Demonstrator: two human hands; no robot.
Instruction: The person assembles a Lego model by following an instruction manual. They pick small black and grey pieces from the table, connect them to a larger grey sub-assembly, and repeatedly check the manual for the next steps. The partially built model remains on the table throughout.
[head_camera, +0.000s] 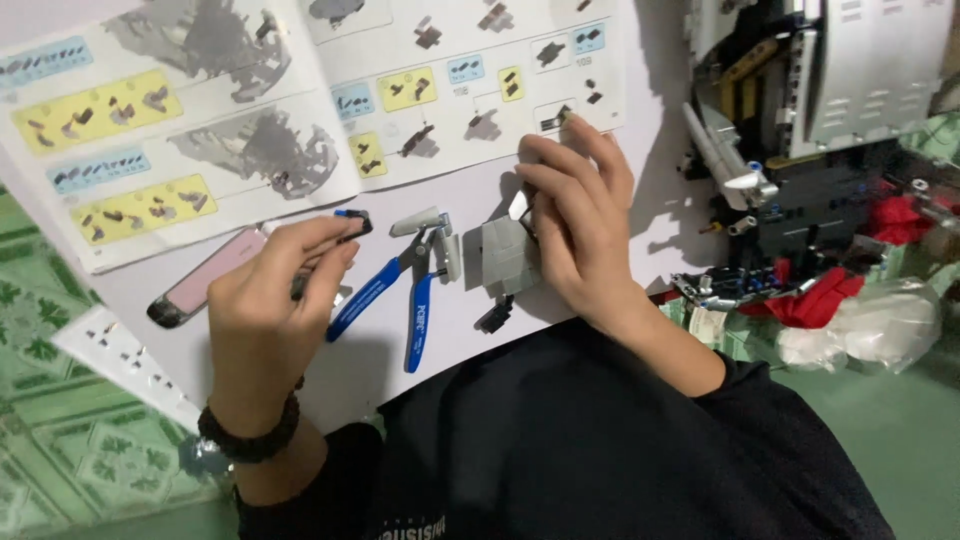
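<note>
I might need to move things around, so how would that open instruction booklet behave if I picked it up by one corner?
The instruction booklet looks thin and would likely flop and sag. Its open pages might swing shut. It probably slides easily across the smooth white board.

Between the two hands the bench (620, 190) was crowded: blue-handled cutters (405, 290) lay just beside the grey brick assembly (507, 258). The open instruction booklet (300, 100) covered the far side. A phone (200, 285) blocked the left, and the large brick model (800, 120) walled off the right. A bare white strip remained beside the model.
</note>
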